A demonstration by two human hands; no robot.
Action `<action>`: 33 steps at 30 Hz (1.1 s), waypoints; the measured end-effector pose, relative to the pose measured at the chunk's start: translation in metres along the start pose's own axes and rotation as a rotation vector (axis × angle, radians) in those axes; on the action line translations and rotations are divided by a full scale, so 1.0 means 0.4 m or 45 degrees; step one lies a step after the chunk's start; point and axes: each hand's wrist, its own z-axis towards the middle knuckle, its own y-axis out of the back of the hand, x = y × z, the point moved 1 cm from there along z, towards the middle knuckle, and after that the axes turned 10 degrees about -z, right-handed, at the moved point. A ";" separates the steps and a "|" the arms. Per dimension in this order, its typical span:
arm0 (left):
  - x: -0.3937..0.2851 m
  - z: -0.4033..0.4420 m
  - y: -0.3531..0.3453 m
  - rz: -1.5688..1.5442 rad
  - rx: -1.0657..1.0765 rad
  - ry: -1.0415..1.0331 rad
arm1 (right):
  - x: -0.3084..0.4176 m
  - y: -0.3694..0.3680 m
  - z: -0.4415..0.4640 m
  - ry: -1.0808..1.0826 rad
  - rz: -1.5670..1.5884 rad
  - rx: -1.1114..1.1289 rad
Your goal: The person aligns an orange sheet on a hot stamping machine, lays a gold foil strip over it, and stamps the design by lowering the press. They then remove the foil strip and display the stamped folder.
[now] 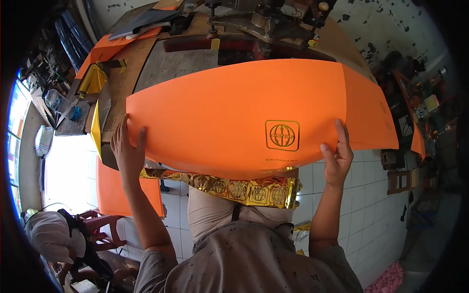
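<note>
— What do we see in the grip?
— Both hands grasp one large, smooth orange sheet [210,112]. Our left hand [128,149] holds its left edge, thumb on the face; our right hand [338,161] holds it near the lower right, thumb and a finger on the face.
— And where is the sheet?
— Stretched between the hands, bowed, above our lap and over part of the brown wooden worktop [129,75]. We see a crease toward its right end and a square gold emblem [282,135] reading "BINTANG".
— What lies just beyond?
— Below it, a shiny gold foil strip [234,189] with repeated emblem marks. Past the upper edge, a dark metal machine [266,24].
— Farther out?
— More orange material [129,193] at lower left, and a person in a pale top [51,237] beside a dark red stool [105,229].
</note>
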 end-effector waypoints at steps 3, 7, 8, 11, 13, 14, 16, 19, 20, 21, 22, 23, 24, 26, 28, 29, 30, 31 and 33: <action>-0.010 0.006 -0.001 -0.077 -0.050 -0.005 | 0.006 0.018 0.007 0.006 0.003 -0.032; -0.045 0.013 0.006 -0.589 -0.116 0.169 | 0.021 0.042 0.023 0.051 -0.057 -0.055; -0.055 0.017 0.013 -0.759 -0.124 0.233 | 0.030 0.046 0.024 0.039 -0.057 -0.067; -0.046 0.040 0.034 -1.103 -0.170 0.229 | 0.041 0.065 0.033 0.025 -0.045 -0.092; -0.047 0.063 0.045 -1.215 -0.247 0.124 | 0.049 0.075 0.038 0.031 -0.020 -0.107; -0.051 0.073 0.053 -1.200 -0.268 0.110 | 0.058 0.079 0.040 0.038 -0.001 -0.114; -0.065 0.094 0.079 -1.170 -0.312 0.079 | 0.076 0.085 0.046 0.054 0.019 -0.121; -0.069 0.115 0.107 -1.134 -0.320 0.064 | 0.102 0.090 0.052 0.065 0.026 -0.121; -0.071 0.121 0.113 -1.117 -0.326 0.054 | 0.107 0.091 0.054 0.068 0.030 -0.124; -0.067 0.127 0.117 -1.125 -0.330 0.045 | 0.111 0.093 0.056 0.071 0.033 -0.127; -0.061 0.133 0.121 -1.132 -0.334 0.036 | 0.113 0.095 0.057 0.072 0.036 -0.125; -0.059 0.136 0.123 -1.140 -0.338 0.029 | 0.116 0.097 0.058 0.073 0.040 -0.123; -0.062 0.138 0.125 -1.151 -0.341 0.023 | 0.118 0.099 0.058 0.075 0.044 -0.121; -0.067 0.140 0.129 -1.171 -0.346 0.014 | 0.126 0.101 0.057 0.088 0.049 -0.120; -0.060 0.142 0.129 -1.189 -0.344 -0.006 | 0.133 0.104 0.057 0.104 0.041 -0.123; -0.059 0.142 0.128 -1.199 -0.344 -0.017 | 0.136 0.106 0.056 0.113 0.030 -0.127; -0.061 0.141 0.128 -1.194 -0.347 -0.011 | 0.139 0.108 0.054 0.119 0.019 -0.131; -0.065 0.140 0.129 -1.189 -0.349 -0.005 | 0.143 0.111 0.052 0.123 -0.003 -0.132; -0.072 0.137 0.129 -1.183 -0.349 0.003 | 0.150 0.118 0.050 0.131 -0.047 -0.137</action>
